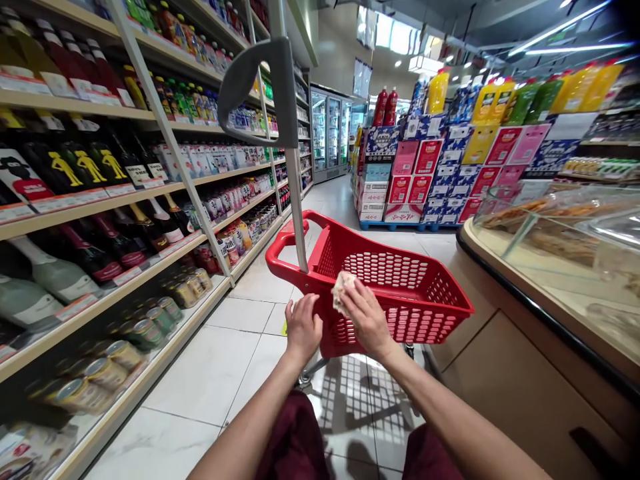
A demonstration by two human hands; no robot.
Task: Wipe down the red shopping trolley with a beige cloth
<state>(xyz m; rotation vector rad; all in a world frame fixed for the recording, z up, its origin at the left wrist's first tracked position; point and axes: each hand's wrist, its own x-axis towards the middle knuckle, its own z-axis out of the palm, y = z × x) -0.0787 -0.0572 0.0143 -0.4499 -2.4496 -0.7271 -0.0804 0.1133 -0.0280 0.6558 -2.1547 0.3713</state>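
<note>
A red plastic shopping basket (420,280) on wheels stands on the tiled floor in front of me, its grey pull handle (285,100) raised upright. My left hand (302,328) rests with closed fingers on the near rim of the basket. My right hand (366,316) holds a small pale wrapped item (343,288) at the basket's near edge, fingers curled around it. The inside of the basket shows nothing else.
Shelves of wine bottles (85,167), cans (145,330) and jars run along the left. A glass-topped food counter (560,267) stands close on the right. Stacked drink cartons (430,173) and glass-door fridges (327,133) lie ahead down the aisle.
</note>
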